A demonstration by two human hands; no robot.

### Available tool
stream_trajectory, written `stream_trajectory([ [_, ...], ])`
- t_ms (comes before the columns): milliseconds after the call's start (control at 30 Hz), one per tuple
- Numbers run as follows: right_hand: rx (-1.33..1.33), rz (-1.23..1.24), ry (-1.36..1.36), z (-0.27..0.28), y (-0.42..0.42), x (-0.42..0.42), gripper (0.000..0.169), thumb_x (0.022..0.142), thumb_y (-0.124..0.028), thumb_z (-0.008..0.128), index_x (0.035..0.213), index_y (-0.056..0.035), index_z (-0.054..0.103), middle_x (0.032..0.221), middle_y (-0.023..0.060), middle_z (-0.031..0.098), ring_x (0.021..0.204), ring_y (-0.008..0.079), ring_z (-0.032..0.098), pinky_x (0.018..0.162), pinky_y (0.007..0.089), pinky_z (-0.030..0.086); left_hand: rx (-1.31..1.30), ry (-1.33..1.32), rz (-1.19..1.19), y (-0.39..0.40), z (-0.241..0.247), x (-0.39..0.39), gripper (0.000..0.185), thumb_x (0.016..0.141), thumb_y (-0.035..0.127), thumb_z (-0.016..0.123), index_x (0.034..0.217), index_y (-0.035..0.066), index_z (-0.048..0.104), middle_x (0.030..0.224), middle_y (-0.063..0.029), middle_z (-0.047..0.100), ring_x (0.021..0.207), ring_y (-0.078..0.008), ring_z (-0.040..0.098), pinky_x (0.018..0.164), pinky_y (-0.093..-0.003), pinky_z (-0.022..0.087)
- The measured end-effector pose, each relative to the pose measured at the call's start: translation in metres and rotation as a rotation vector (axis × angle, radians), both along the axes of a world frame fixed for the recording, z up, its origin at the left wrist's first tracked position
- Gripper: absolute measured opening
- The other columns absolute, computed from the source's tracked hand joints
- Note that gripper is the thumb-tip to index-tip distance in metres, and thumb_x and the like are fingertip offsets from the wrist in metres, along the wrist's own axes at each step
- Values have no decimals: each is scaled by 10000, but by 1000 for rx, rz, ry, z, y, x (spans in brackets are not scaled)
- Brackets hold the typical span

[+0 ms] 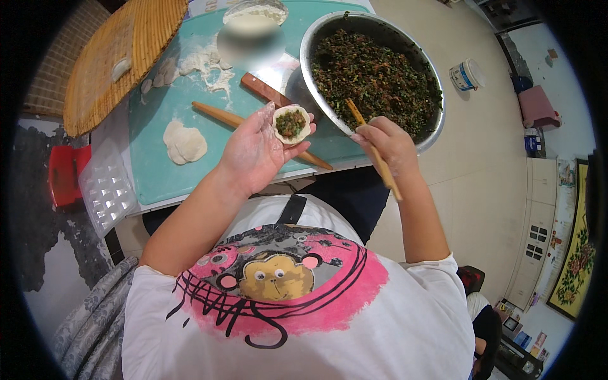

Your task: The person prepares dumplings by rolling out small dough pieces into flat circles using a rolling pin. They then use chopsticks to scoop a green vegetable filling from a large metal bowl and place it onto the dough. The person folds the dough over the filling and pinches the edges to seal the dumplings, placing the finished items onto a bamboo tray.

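My left hand [259,147] is palm up, dusted with flour. On its fingers rests a round dumpling wrapper [278,137] with a mound of green and brown filling [290,123] in the middle. My right hand [392,145] grips a pair of wooden chopsticks [380,164], whose tips reach over the near rim of a large metal bowl [308,90]. Chopped filling [375,80] with green bits nearly fills that bowl. A tapered wooden rolling pin [216,114] lies partly hidden under my left hand. Flattened dough wrappers [185,142] overlap on the teal mat [152,183] to the left.
A round tray of tied stalks [118,42] overhangs the mat's left side, one pale dumpling [121,69] on it. Behind the rolling pin lies a reddish-brown wooden bar [263,88]. Loose flour [209,61] and a flour bowl [280,12] are farther back. A clear plastic tray [107,190] hangs at the left edge.
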State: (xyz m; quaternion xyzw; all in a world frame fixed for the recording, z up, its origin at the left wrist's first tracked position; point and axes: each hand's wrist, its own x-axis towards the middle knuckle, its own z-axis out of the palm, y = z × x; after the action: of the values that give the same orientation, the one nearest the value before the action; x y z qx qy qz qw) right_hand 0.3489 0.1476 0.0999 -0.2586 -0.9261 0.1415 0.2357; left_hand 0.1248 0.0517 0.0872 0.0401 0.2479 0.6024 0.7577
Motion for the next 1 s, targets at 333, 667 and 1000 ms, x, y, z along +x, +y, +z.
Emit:
stream_trajectory([
  [333,-32,7,-88,58,-13,4,269,670,46,567,919,-50,602,992,114,566,882,287,566,725,349,470,109,-76,-64,-10,15,-5,517,941,333,268,1263,-67,324,1263,-241,405,1173,-323,423,965,-432,370],
  [667,152,306,195,75,-46,-56,223,564,-118,688,779,-141,632,958,68,562,904,280,546,709,364,462,258,-202,-203,-30,48,7,413,949,254,218,1229,-16,358,1168,-149,485,1070,-229,500,972,-388,366],
  [1000,67,310,320,78,-51,-66,218,590,-73,712,783,-88,612,941,78,567,909,284,538,742,367,440,339,631,-35,-45,58,14,504,741,-13,634,1205,7,438,1070,-70,545,962,-117,535,827,-242,442],
])
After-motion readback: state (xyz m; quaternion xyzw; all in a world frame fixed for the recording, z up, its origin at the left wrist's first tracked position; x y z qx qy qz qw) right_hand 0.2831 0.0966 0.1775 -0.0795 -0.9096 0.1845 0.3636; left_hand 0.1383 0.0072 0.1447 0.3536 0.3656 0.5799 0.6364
